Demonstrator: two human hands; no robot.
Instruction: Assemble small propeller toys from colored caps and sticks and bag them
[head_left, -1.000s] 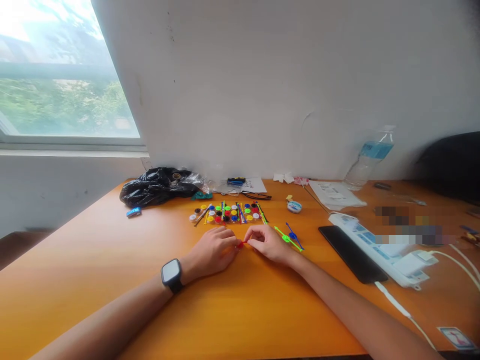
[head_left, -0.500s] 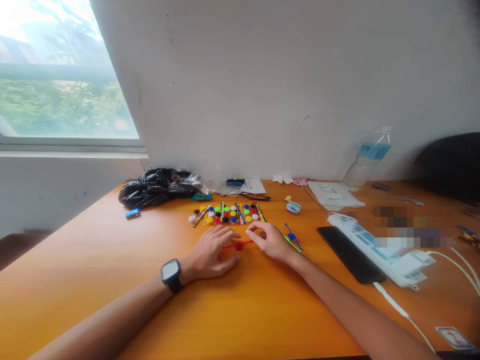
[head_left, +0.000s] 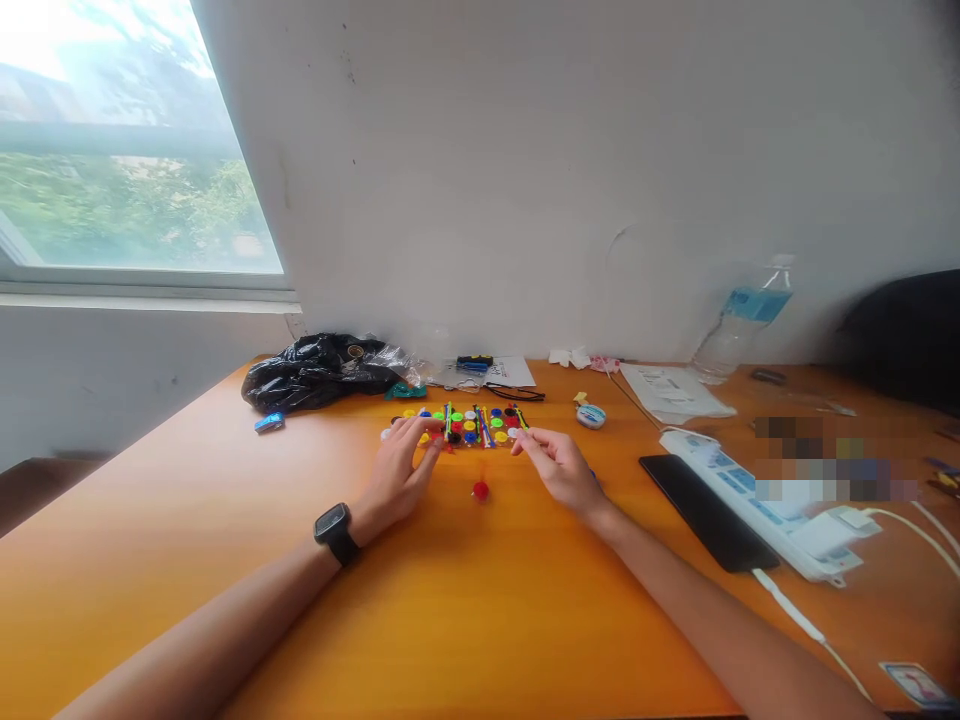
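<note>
Between left hand [head_left: 394,472] and right hand [head_left: 559,470], toward the near side, sits a red spinner [head_left: 481,491], long axis blurred. The left's grip is released; the right's, I cannot tell.

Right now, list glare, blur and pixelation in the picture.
Head view: window blown out at upper left; table paled by glare on its left; lone red disc with a faint smear above it; mosaic blocks masking a patch at right.

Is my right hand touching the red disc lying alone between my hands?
Apart. The head view shows a strip of bare tabletop between the right hand and the red disc.
</note>
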